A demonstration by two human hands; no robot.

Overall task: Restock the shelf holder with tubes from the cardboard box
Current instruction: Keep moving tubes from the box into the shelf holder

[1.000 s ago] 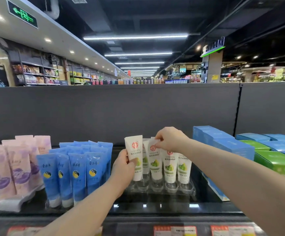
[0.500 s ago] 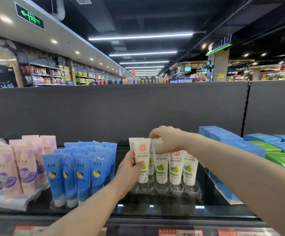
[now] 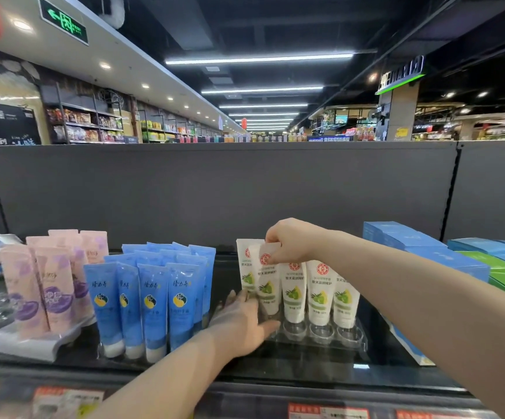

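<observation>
Several white tubes with green fruit prints [image 3: 320, 290] stand cap-down in a clear plastic shelf holder [image 3: 349, 338] on the dark shelf. My right hand [image 3: 293, 241] pinches the crimped top of one white tube [image 3: 267, 285] at the holder's left side. My left hand [image 3: 243, 323] is blurred, fingers extended, beside the holder's left front corner and the lower part of that tube. The cardboard box is out of view.
Blue tubes [image 3: 151, 300] stand in a holder to the left, pink tubes [image 3: 48, 285] on a white stand further left. Blue boxes [image 3: 420, 249] and green boxes [image 3: 498, 267] lie to the right. A grey back panel [image 3: 215, 189] rises behind the shelf.
My left hand has let go of the white tube it held and dropped lower toward the holder's base. My right hand still pinches the tube top; the tube now stands among the others.
</observation>
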